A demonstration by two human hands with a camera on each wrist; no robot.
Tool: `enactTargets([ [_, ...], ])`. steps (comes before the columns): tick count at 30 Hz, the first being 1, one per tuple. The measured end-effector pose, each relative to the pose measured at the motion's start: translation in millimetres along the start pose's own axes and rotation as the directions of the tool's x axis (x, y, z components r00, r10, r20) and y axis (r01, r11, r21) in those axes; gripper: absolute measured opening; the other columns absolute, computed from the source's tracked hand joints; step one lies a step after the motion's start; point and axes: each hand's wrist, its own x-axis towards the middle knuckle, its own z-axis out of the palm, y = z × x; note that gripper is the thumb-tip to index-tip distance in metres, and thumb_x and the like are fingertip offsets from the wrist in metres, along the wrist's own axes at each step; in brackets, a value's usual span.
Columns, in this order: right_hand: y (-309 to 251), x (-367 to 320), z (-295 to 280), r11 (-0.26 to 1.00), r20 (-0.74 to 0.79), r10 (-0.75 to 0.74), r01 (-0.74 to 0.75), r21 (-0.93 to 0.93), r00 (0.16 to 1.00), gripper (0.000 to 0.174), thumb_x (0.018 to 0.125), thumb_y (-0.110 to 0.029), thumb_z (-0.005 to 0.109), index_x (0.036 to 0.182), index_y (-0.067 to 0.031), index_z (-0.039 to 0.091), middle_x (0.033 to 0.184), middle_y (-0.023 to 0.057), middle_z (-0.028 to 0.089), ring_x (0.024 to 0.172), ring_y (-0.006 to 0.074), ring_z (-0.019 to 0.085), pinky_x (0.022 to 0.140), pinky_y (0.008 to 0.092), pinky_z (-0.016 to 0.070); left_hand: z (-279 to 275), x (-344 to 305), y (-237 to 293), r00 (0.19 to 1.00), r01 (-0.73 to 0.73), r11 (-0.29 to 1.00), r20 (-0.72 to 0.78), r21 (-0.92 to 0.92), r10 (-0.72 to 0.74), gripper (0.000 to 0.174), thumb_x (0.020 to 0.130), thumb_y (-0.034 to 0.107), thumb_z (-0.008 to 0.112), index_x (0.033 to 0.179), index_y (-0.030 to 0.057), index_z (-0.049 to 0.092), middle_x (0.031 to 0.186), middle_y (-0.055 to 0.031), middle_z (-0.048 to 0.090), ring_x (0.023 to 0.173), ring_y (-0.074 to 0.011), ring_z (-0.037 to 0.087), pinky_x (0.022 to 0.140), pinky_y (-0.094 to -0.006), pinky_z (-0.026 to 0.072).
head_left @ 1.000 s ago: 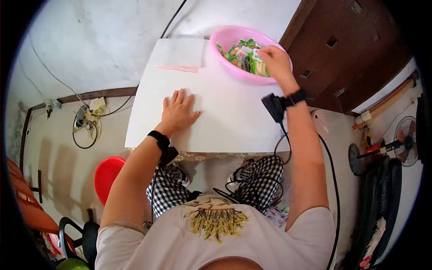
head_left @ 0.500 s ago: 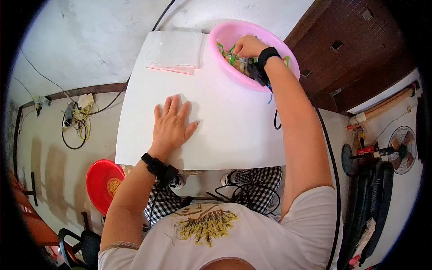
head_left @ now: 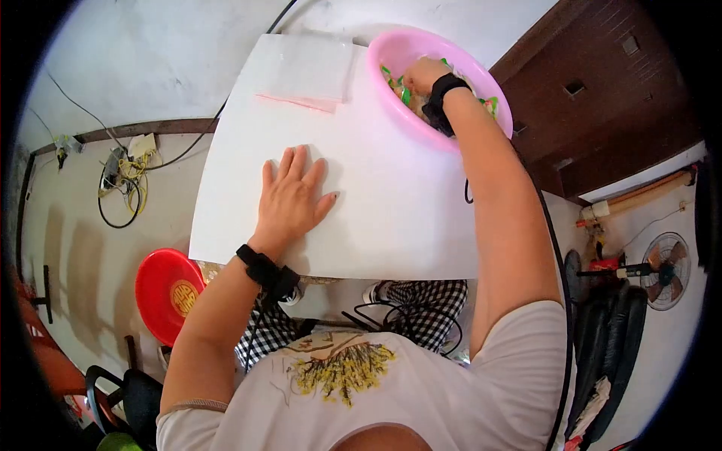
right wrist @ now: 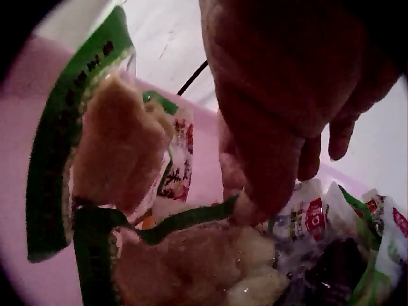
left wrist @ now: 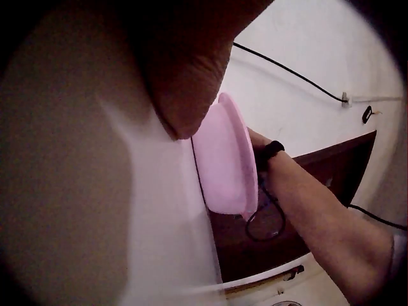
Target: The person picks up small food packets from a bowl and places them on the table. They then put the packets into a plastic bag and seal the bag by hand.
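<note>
My left hand [head_left: 289, 199] rests flat on the white tabletop [head_left: 376, 203], fingers spread. Inside the pink basin [head_left: 406, 113] at the back right is my right hand [head_left: 425, 77], reaching down among snack packets. Seen from the right wrist, the thumb and a finger pinch the green edge of a clear snack packet [right wrist: 191, 261] with pale, tan food in it. Another green-edged packet [right wrist: 115, 146] leans against the basin wall beside it. White packets with red print [right wrist: 312, 217] and a dark-filled one [right wrist: 338, 268] lie under the hand.
Clear plastic bags [head_left: 308, 68] with a red edge lie at the back left of the table. A red basin [head_left: 162, 289] stands on the floor to the left. A black cable [head_left: 553, 233] runs along my right arm. Beyond the table are a brown door [head_left: 594, 83] and a fan [head_left: 665, 270].
My right hand first lifted near the basin's right rim, then went down into the basin among the packets. The left hand has stayed flat on the table while the head view shifted.
</note>
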Motion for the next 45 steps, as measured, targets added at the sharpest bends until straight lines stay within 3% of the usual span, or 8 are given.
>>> enactTargets([
  [6, 51, -1, -18, 0.934, -0.378, 0.000, 0.135, 0.331, 0.926, 0.018, 0.077, -0.022, 0.063, 0.090, -0.0153, 0.073, 0.088, 0.0103, 0.070, 0.084, 0.0299, 0.065, 0.075, 0.0434, 0.0507, -2, -1, 1, 1.000, 0.009, 0.999, 0.006, -0.036, -0.009, 0.058, 0.083, 0.042, 0.059, 0.131, 0.0093, 0.051, 0.143, -0.0222, 0.037, 0.135, -0.0380, 0.030, 0.108, -0.0564, 0.0212],
  [11, 55, -40, -51, 0.681, -0.435, 0.203, 0.193, 0.706, 0.877, 0.019, 0.080, -0.015, 0.063, 0.087, 0.0008, 0.069, 0.073, 0.0081, 0.066, 0.063, 0.0148, 0.061, 0.061, 0.0300, 0.0486, 1, -2, -2, 0.997, -0.021, 0.999, -0.071, -0.025, 0.019, 0.054, 0.082, 0.041, 0.060, 0.126, 0.0092, 0.053, 0.140, -0.0218, 0.040, 0.132, -0.0371, 0.034, 0.106, -0.0561, 0.0230],
  [16, 14, -95, -47, 0.363, -0.295, 0.250, 0.193, 0.911, 0.922, 0.011, 0.088, -0.012, 0.061, 0.086, -0.0014, 0.063, 0.075, -0.0039, 0.059, 0.068, 0.0033, 0.053, 0.061, 0.0213, 0.0443, -3, -6, 0, 1.000, -0.002, 1.000, -0.022, -0.016, 0.002, 0.055, 0.085, 0.041, 0.058, 0.130, 0.0091, 0.051, 0.144, -0.0215, 0.038, 0.136, -0.0373, 0.031, 0.108, -0.0559, 0.0219],
  [20, -39, -122, 7, 0.377, -0.343, 0.213, 0.247, 0.892, 0.915, 0.011, 0.084, -0.011, 0.061, 0.082, -0.0002, 0.064, 0.071, 0.0000, 0.061, 0.064, 0.0066, 0.055, 0.057, 0.0240, 0.0464, 5, -7, -2, 0.999, 0.016, 1.000, -0.037, -0.016, -0.017, 0.057, 0.086, 0.039, 0.057, 0.133, 0.0089, 0.047, 0.143, -0.0199, 0.039, 0.136, -0.0356, 0.032, 0.109, -0.0550, 0.0221],
  [31, -176, -111, 113, -0.159, -0.058, 0.179, 0.087, 0.983, 0.982, 0.016, 0.081, -0.012, 0.064, 0.090, 0.0005, 0.067, 0.072, 0.0107, 0.066, 0.066, 0.0170, 0.063, 0.057, 0.0334, 0.0494, 15, -9, -11, 0.972, -0.073, 0.990, -0.232, -0.118, 0.044, 0.061, 0.085, 0.034, 0.057, 0.140, 0.0138, 0.040, 0.147, -0.0170, 0.035, 0.137, -0.0355, 0.031, 0.108, -0.0550, 0.0242],
  [34, -147, -128, 58, 0.429, -0.402, -0.032, 0.376, 0.821, 0.915, 0.018, 0.081, -0.018, 0.064, 0.087, -0.0009, 0.068, 0.074, 0.0134, 0.067, 0.069, 0.0199, 0.065, 0.061, 0.0363, 0.0500, 11, -8, -8, 0.991, -0.117, 0.990, -0.076, -0.084, 0.110, 0.059, 0.083, 0.034, 0.059, 0.137, 0.0144, 0.046, 0.147, -0.0182, 0.034, 0.137, -0.0366, 0.030, 0.107, -0.0543, 0.0259],
  [36, -111, -131, 7, 0.576, -0.372, -0.012, 0.310, 0.756, 0.928, 0.022, 0.084, -0.020, 0.064, 0.090, 0.0003, 0.067, 0.075, 0.0080, 0.064, 0.068, 0.0115, 0.060, 0.062, 0.0304, 0.0478, 15, -5, -9, 0.989, -0.124, 0.989, -0.089, -0.080, 0.116, 0.056, 0.081, 0.033, 0.061, 0.132, 0.0133, 0.050, 0.146, -0.0187, 0.035, 0.136, -0.0362, 0.031, 0.106, -0.0533, 0.0270],
  [45, 53, 1, 6, 0.736, -0.352, 0.182, 0.110, 0.668, 0.918, 0.029, 0.073, -0.022, 0.069, 0.095, -0.0037, 0.068, 0.089, 0.0118, 0.069, 0.082, 0.0243, 0.066, 0.074, 0.0348, 0.0510, 3, -4, -5, 0.992, -0.100, 0.985, -0.086, -0.144, 0.088, 0.059, 0.077, 0.036, 0.066, 0.129, 0.0121, 0.051, 0.145, -0.0192, 0.037, 0.135, -0.0371, 0.031, 0.105, -0.0497, 0.0274],
])
